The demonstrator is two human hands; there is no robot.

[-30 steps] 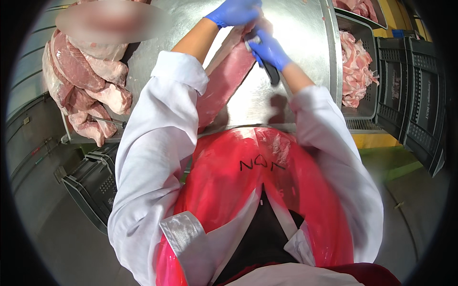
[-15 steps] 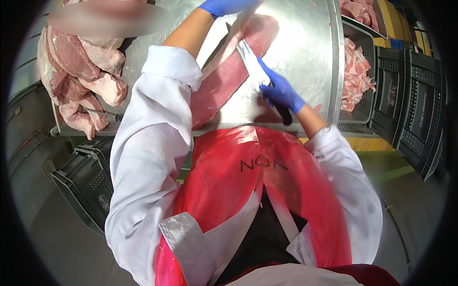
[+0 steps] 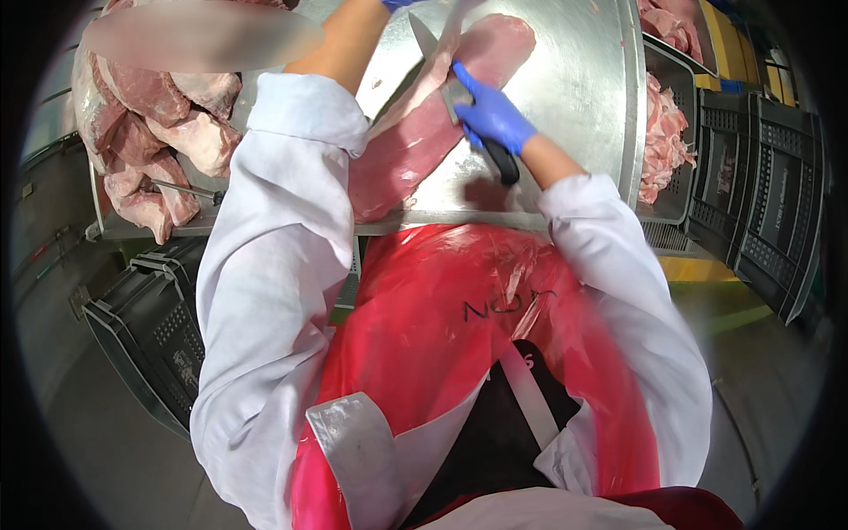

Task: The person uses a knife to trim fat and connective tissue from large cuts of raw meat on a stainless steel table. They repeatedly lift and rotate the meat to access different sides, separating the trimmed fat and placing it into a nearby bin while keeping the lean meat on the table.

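Note:
My right hand (image 3: 495,119), in a blue glove, grips a black-handled knife (image 3: 502,163) whose blade lies across a long pink piece of meat (image 3: 397,168) on the steel worktable (image 3: 579,106). A pale strip of the meat (image 3: 428,93) rises toward the top edge. My left hand (image 3: 397,4), also gloved, shows only a sliver at the upper edge; its fingers are out of frame.
Large meat pieces (image 3: 132,124) are heaped at the left beside a metal rod (image 3: 190,190). At the right are a bin of pale trimmings (image 3: 662,146), another meat tray (image 3: 671,26) and stacked dark crates (image 3: 742,203). A dark crate (image 3: 141,327) stands low at the left.
My left hand has risen from the meat toward the top edge, mostly out of frame. My right hand with the knife dropped toward the near edge, then moved back up-left onto the meat.

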